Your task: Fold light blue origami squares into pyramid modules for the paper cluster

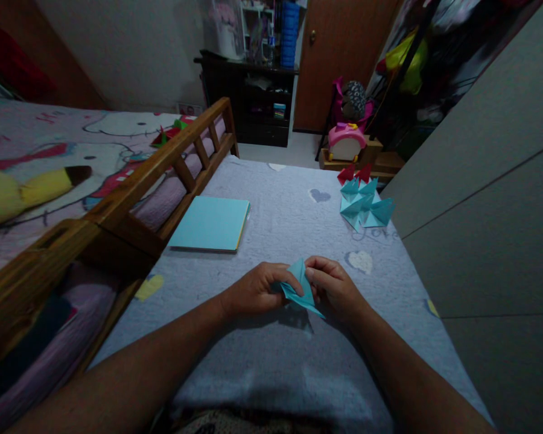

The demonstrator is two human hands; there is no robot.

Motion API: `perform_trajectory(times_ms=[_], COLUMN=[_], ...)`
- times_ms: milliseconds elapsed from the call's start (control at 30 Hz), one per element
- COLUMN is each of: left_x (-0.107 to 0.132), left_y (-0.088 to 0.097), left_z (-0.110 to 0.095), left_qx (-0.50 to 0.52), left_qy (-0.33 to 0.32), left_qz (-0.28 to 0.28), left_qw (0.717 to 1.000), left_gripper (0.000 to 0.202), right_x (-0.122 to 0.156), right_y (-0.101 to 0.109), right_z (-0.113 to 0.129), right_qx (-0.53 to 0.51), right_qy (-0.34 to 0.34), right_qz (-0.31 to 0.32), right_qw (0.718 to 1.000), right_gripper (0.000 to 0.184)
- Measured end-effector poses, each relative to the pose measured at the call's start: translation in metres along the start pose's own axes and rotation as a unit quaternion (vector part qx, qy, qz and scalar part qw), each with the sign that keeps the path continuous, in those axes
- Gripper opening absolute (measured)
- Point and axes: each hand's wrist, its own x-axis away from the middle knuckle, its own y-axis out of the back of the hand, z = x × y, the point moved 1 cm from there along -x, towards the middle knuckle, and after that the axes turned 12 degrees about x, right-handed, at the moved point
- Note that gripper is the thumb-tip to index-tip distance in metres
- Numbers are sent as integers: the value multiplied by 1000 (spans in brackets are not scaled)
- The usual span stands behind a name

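Both hands meet over a folded light-blue paper piece (pixel 299 288) near the middle of a grey-blue bed sheet (pixel 271 361). My left hand (pixel 256 290) pinches its left side, fingers curled around the paper. My right hand (pixel 332 286) grips the right side with thumb and fingers pressed on the fold. The paper stands partly up off the sheet, with one pointed flap lying toward me.
A stack of blue paper sheets (pixel 212 223) lies to the left by a wooden bed rail (pixel 163 163). A pile of folded blue and red paper shapes (pixel 364 199) sits at the far right. A grey wardrobe wall (pixel 489 181) runs along the right side.
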Motion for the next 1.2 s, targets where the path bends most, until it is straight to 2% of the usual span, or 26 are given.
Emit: perform_trajectory(times_ms=[233, 533, 767, 933, 1100, 1200], left_x=[1, 2, 1, 0, 2, 3], left_y=[0, 0, -2, -2, 0, 0], left_z=[1, 3, -1, -3, -1, -1], left_qx=[13, 32, 39, 27, 5, 1], left_qy=[6, -3, 16, 10, 29, 19], left_qz=[1, 9, -10, 4, -23, -25], left_qw=[1000, 999, 999, 1000, 999, 1000], left_gripper=[17, 19, 17, 18, 10, 9], right_x=[-1, -1, 0, 0, 0, 1], right_y=[-3, -2, 1, -3, -4, -3], right_z=[5, 2, 0, 4, 6, 6], right_qx=[4, -15, 35, -5, -20, -15], right_qy=[-5, -10, 15, -8, -14, -14], right_qz=[17, 23, 21, 25, 23, 26], right_qw=[1000, 1000, 999, 1000, 999, 999], right_gripper=[35, 34, 31, 31, 30, 30])
